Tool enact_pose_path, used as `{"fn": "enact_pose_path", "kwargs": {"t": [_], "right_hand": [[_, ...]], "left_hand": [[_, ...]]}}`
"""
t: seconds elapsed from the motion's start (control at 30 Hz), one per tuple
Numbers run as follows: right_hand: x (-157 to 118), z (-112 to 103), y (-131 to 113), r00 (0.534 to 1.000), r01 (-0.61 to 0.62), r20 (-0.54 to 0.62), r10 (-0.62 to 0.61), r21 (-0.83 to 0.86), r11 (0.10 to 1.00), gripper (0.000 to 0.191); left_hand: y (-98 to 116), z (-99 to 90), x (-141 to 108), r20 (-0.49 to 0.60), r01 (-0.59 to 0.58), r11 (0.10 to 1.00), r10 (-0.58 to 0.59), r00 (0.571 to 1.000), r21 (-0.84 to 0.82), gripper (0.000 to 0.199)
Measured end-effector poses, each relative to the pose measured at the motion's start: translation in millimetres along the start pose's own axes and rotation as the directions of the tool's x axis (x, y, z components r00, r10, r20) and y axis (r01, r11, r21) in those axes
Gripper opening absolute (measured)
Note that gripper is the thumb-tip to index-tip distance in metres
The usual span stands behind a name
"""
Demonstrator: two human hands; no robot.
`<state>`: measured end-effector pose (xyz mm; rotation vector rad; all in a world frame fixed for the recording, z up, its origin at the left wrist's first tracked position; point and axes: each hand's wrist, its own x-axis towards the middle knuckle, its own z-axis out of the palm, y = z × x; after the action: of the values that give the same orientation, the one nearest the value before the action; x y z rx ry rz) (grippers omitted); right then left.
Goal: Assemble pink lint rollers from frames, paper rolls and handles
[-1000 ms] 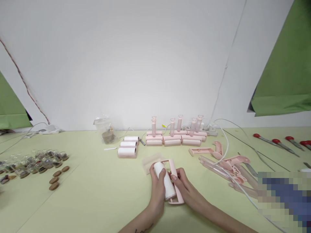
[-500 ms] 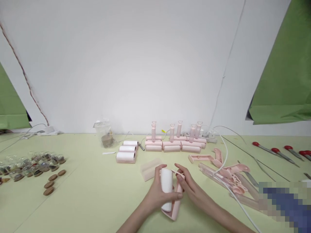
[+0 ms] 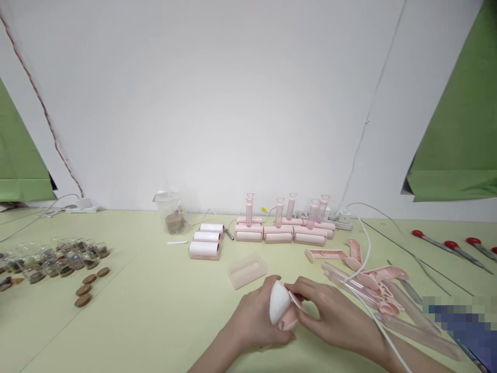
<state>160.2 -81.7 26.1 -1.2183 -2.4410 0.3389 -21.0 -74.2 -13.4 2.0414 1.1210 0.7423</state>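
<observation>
Near the table's front edge, my left hand (image 3: 252,318) is wrapped round a white roll (image 3: 278,302) and a pink holder (image 3: 289,317). The roll's rounded end points up toward the camera. My right hand (image 3: 330,313) pinches a thin pink piece (image 3: 296,300) against the upper right of the holder. Fingers hide much of the holder. Just beyond my hands lies an open translucent pink box (image 3: 247,270).
White rolls (image 3: 204,249) stand at centre left, and assembled pink rollers (image 3: 278,234) line the back. Loose pink parts (image 3: 384,274) and a white cable (image 3: 367,305) lie right. Glass jars (image 3: 50,261), cork lids (image 3: 83,300) and red-handled tools (image 3: 452,245) flank them.
The white roll and holder have been tilted so the end faces the camera. My right hand has come in closer, its pink piece now against the holder. The view has shifted slightly.
</observation>
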Motion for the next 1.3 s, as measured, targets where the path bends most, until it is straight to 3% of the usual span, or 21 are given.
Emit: {"fn": "enact_pose_path", "kwargs": {"t": [0.13, 0.23, 0.4, 0.63, 1.3], "right_hand": [[6.6, -8.9, -9.8, 0.993, 0.083, 0.1, -0.059, -0.264, 0.961, 0.011], [7.7, -6.8, -7.8, 0.98, 0.172, 0.151, -0.127, -0.336, 0.926, 0.007], [2.8, -0.2, 3.7, 0.967, 0.203, 0.211, -0.141, -0.315, 0.927, 0.012], [3.6, -5.1, 4.8, 0.957, 0.182, 0.265, -0.118, -0.229, 0.956, 0.011], [4.3, 5.4, 18.0, 0.976, 0.085, 0.206, -0.066, -0.089, 0.992, 0.01]], "left_hand": [[1.0, -3.4, 1.0, -0.001, -0.107, 0.978, 0.109, 0.994, 0.18, 0.048], [3.5, -5.8, 2.2, 0.044, -0.103, 0.966, 0.095, 0.994, 0.237, 0.043], [11.6, -7.5, 2.4, 0.141, -0.058, 0.957, 0.018, 0.99, 0.285, 0.046], [11.0, -8.1, 2.0, 0.175, -0.053, 0.952, -0.001, 0.985, 0.302, 0.048], [6.2, -7.5, 4.8, 0.182, -0.075, 0.928, 0.008, 0.983, 0.366, 0.058]]}}
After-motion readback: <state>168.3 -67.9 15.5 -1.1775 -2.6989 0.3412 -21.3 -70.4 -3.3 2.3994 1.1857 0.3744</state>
